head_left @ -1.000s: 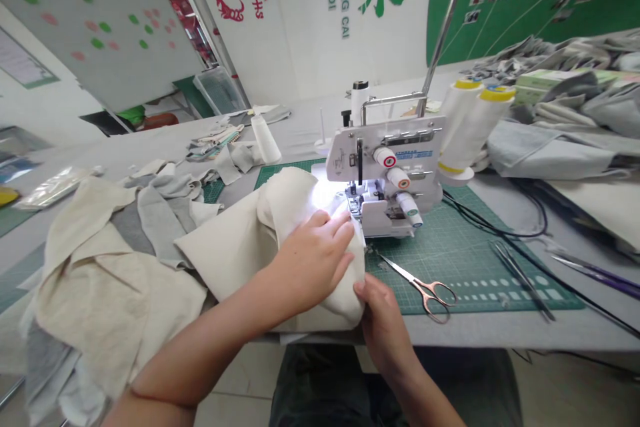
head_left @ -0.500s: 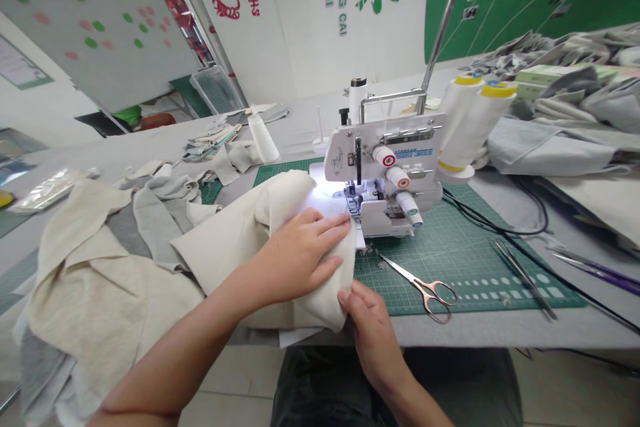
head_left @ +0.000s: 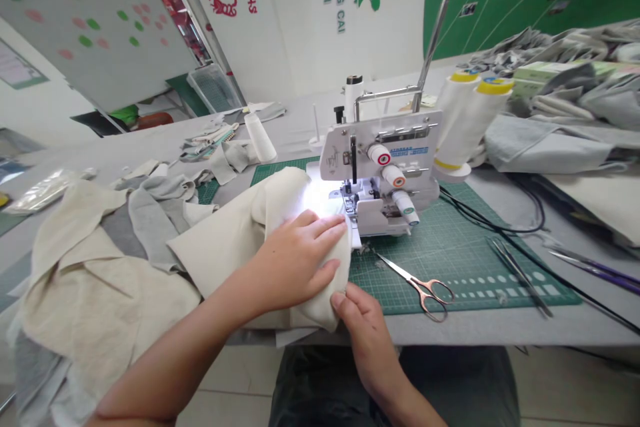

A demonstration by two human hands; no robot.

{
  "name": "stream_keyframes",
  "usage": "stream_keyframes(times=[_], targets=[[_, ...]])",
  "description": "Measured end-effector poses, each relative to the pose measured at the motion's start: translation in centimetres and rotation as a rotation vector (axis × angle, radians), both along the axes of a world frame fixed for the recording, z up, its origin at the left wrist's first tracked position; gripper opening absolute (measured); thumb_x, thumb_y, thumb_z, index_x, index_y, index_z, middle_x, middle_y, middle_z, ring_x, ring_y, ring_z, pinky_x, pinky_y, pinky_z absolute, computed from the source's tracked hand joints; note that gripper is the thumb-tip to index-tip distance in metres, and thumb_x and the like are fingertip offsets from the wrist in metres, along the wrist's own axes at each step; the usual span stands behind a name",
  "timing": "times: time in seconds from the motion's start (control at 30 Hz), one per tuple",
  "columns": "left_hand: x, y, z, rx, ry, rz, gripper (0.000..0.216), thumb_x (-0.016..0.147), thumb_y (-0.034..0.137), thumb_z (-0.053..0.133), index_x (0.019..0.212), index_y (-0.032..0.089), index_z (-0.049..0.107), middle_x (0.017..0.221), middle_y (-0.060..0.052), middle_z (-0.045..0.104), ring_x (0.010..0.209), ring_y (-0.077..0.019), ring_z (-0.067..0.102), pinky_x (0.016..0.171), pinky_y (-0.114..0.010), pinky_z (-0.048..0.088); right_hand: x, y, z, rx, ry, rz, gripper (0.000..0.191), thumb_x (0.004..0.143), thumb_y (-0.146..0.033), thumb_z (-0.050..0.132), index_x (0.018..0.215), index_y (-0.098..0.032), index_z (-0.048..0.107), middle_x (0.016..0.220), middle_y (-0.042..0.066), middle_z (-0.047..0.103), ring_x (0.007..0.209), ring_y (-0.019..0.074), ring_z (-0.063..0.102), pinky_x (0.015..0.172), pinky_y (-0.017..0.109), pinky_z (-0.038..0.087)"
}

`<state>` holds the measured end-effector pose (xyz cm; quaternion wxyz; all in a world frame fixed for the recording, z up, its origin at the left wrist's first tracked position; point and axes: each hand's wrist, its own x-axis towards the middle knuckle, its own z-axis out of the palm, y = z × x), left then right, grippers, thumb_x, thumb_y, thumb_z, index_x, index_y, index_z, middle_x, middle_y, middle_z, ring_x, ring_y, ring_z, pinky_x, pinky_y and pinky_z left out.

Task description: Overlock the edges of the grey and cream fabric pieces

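My left hand (head_left: 300,257) lies flat, fingers stretched out, on a folded cream fabric piece (head_left: 235,240), pressing it down just left of the presser foot of a white overlock sewing machine (head_left: 380,173). My right hand (head_left: 363,327) pinches the near edge of the same cream fabric at the table's front edge. The machine's lamp lights the cloth under the needle. Rose-gold scissors (head_left: 417,283) lie on the green cutting mat (head_left: 450,240) to the right of my hands.
A heap of cream and grey cloth (head_left: 100,260) covers the table on the left. Two white thread cones (head_left: 467,120) stand behind the machine. Tweezers (head_left: 520,273), black cables (head_left: 500,223) and more grey fabric (head_left: 555,127) lie to the right.
Both hands and the cream fabric have shifted a little left and toward me; the fabric's near edge has drawn back from the machine. The scissors stay put.
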<state>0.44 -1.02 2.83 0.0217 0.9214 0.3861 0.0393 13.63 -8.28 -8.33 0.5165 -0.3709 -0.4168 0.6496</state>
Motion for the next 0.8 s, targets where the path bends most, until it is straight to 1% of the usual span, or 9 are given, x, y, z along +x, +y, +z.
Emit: stream_keyframes(times=[0.17,0.43,0.7,0.8], targets=[[0.0,0.2,-0.2,0.008,-0.01,0.0,0.052,0.093,0.028,0.05,0.142,0.014,0.047,0.146,-0.009,0.05,0.115,-0.0292,0.05,0.1,-0.049,0.045,0.0,0.1,0.1,-0.012,-0.012,-0.014,0.04,0.089,-0.051,0.056,0.071,-0.016,0.065,0.067,0.0,0.05,0.064,0.0139,0.039,0.059,0.025,0.035],[0.2,-0.3,-0.6,0.013,-0.018,0.022,0.052,0.093,0.029,0.049,0.143,0.016,0.046,0.149,-0.006,0.048,0.112,-0.0283,0.049,0.098,-0.047,0.044,0.1,-0.2,-0.6,-0.01,0.017,-0.007,0.036,0.091,-0.048,0.056,0.083,-0.017,0.072,0.071,0.002,0.058,0.073,0.0171,0.045,0.066,0.025,0.038],[0.7,-0.7,-1.1,0.031,-0.019,0.054,0.052,0.093,0.03,0.048,0.143,0.015,0.046,0.15,-0.005,0.047,0.112,-0.0285,0.048,0.099,-0.047,0.043,0.6,0.0,-1.2,-0.042,0.048,-0.003,0.033,0.09,-0.046,0.058,0.085,-0.017,0.073,0.075,0.002,0.059,0.074,0.0175,0.046,0.07,0.026,0.039],[1.0,-0.9,-1.3,0.035,-0.032,0.084,0.052,0.093,0.03,0.048,0.143,0.015,0.045,0.15,-0.005,0.047,0.114,-0.0285,0.048,0.1,-0.047,0.042,0.9,0.1,-1.2,-0.058,0.036,-0.023,0.033,0.089,-0.047,0.06,0.082,-0.017,0.073,0.073,0.002,0.058,0.072,0.0169,0.044,0.067,0.025,0.038]])
